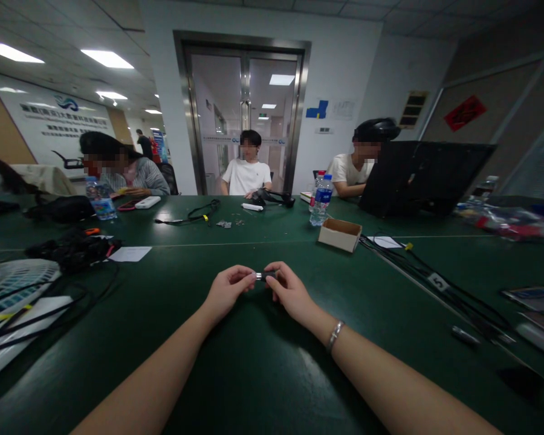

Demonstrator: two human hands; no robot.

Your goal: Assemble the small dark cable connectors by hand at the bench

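A small dark cylinder with a silver end (263, 276) is held level between my two hands, just above the green table (272, 350). The fingers of my left hand (229, 289) pinch its silver end. Around its dark end close the thumb and fingers of my right hand (292, 291), which has a silver band on the wrist. What the cylinder is, I cannot make out.
An open cardboard box (339, 235) and water bottles (321, 202) stand beyond my right hand. Cables (435, 283) and a small metallic cylinder (465, 336) lie at the right. A fan (20, 284) is at the left. Several people sit across the table.
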